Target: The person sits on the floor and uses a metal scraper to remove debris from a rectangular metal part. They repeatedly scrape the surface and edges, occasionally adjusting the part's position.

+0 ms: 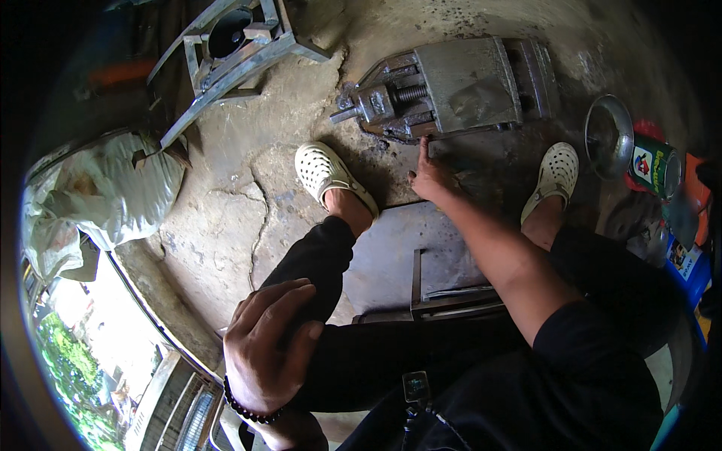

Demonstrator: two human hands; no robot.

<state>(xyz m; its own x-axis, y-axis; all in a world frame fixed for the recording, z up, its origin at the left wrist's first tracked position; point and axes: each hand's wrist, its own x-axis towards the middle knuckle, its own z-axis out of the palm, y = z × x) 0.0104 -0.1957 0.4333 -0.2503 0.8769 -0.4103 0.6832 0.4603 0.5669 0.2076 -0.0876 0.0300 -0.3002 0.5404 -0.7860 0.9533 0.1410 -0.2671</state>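
On the cracked concrete floor, your right hand (430, 177) presses open fingertips against the steel machine vise (451, 88) base, left hand (267, 346) resting loose on your knee; fingers risk pinching if it shifts.

Vise (451, 86): grey steel, dark rust-brown patches. Clogs (327, 174): cream, dotted with dark holes. Trousers (316, 259): black. Bracelet (244, 406): black beads. Floor (226, 203): grey-tan concrete, cracked. Sack (113, 188): off-white. Can (653, 165): green with red and white label.
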